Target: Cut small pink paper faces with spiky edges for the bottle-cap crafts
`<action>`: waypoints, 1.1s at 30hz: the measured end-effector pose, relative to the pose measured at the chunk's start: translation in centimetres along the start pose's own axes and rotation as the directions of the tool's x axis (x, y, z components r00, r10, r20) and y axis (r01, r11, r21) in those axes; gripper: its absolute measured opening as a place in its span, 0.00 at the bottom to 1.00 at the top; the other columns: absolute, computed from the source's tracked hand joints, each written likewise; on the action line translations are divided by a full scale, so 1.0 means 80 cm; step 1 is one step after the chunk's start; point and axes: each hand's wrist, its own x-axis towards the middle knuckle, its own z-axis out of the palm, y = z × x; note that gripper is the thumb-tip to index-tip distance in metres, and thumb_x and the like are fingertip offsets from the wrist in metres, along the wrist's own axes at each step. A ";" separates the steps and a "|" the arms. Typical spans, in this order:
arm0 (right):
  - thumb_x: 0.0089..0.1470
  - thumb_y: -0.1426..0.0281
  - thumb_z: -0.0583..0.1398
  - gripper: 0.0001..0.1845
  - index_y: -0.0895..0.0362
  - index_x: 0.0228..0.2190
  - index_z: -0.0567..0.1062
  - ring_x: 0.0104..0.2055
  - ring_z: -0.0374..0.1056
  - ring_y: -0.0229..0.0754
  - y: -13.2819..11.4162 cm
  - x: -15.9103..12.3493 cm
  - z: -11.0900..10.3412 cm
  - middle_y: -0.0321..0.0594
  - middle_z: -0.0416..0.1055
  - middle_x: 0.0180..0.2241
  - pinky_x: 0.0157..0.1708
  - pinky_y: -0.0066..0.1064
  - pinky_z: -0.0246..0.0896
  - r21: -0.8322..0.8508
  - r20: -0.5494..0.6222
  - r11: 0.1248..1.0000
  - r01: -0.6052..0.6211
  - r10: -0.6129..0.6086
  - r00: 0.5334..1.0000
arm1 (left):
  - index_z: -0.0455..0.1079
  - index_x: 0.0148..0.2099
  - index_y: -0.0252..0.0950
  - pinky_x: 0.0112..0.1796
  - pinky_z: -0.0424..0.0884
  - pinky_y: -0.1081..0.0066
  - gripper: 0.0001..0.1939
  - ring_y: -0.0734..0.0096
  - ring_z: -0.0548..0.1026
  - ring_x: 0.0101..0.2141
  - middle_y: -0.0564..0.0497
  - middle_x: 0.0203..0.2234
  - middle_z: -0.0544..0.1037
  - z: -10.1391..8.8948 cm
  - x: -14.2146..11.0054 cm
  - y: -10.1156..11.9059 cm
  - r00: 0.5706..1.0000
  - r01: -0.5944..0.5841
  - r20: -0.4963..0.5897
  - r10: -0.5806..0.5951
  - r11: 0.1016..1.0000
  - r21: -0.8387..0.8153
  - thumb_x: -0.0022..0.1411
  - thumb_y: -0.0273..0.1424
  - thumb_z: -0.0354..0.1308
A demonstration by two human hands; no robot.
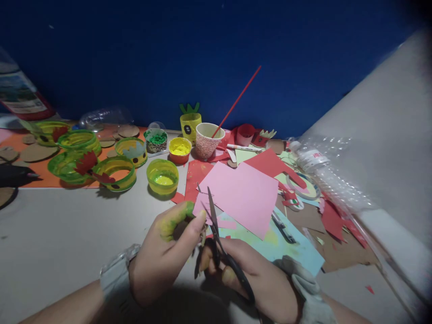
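My left hand (170,245), smeared with green and yellow paint, pinches a small piece of pink paper (201,204) between thumb and fingers. Black-handled scissors (213,216) are in my right hand (248,270), its fingers through the handles. The blades point away from me and stand parted at the edge of the small pink piece. Pencil-like lines mark that piece. Just beyond lies a large pink sheet (245,193) on the table, overlapping red paper (195,175) and a paint-stained light blue sheet (297,252).
Several green-yellow painted rings (114,173) stand on orange paper (40,180) at left. A yellow-green cup (162,176), a yellow paint cup (180,150) and a patterned paper cup (207,141) with a red stick (239,96) stand at the back. A plastic bottle (313,157) lies at right.
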 end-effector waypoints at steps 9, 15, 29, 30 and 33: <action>0.57 0.42 0.52 0.32 0.59 0.36 0.75 0.29 0.60 0.38 0.001 0.001 0.000 0.36 0.64 0.28 0.29 0.29 0.56 0.032 -0.007 0.999 -0.016 0.016 1.000 | 0.63 0.31 0.36 0.25 0.62 0.80 0.16 0.80 0.63 0.23 0.57 0.22 0.65 0.001 -0.001 0.001 1.000 -0.022 -0.008 0.022 1.000 -0.007 0.71 0.38 0.49; 0.57 0.42 0.53 0.32 0.59 0.36 0.74 0.29 0.60 0.38 0.001 0.001 0.000 0.36 0.64 0.28 0.30 0.29 0.56 0.029 -0.008 1.000 -0.008 0.008 1.000 | 0.63 0.31 0.37 0.24 0.62 0.79 0.16 0.80 0.63 0.23 0.57 0.21 0.65 0.000 -0.002 0.000 1.000 0.011 0.003 -0.011 1.000 -0.029 0.71 0.39 0.49; 0.58 0.45 0.54 0.28 0.58 0.31 0.69 0.29 0.59 0.38 0.000 0.002 0.001 0.35 0.63 0.27 0.30 0.28 0.55 0.016 -0.023 1.000 -0.015 0.015 1.000 | 0.61 0.30 0.36 0.24 0.61 0.82 0.15 0.81 0.63 0.23 0.58 0.21 0.64 0.000 0.001 0.003 0.997 -0.073 -0.034 0.075 0.996 0.041 0.71 0.36 0.49; 0.58 0.45 0.54 0.27 0.58 0.30 0.68 0.29 0.59 0.38 0.000 0.002 0.001 0.35 0.63 0.27 0.30 0.28 0.54 0.016 -0.026 1.000 -0.016 0.016 1.000 | 0.62 0.31 0.36 0.25 0.61 0.82 0.15 0.81 0.63 0.23 0.58 0.21 0.65 0.000 0.001 0.004 0.996 -0.084 -0.033 0.086 0.995 0.051 0.71 0.35 0.49; 0.58 0.45 0.54 0.26 0.58 0.30 0.67 0.28 0.59 0.38 -0.001 0.001 0.000 0.34 0.62 0.25 0.30 0.28 0.54 0.017 -0.029 1.000 -0.021 0.022 0.999 | 0.62 0.31 0.37 0.25 0.61 0.83 0.14 0.82 0.63 0.23 0.59 0.21 0.65 0.001 0.002 0.003 0.993 -0.114 -0.036 0.116 0.992 0.054 0.71 0.34 0.49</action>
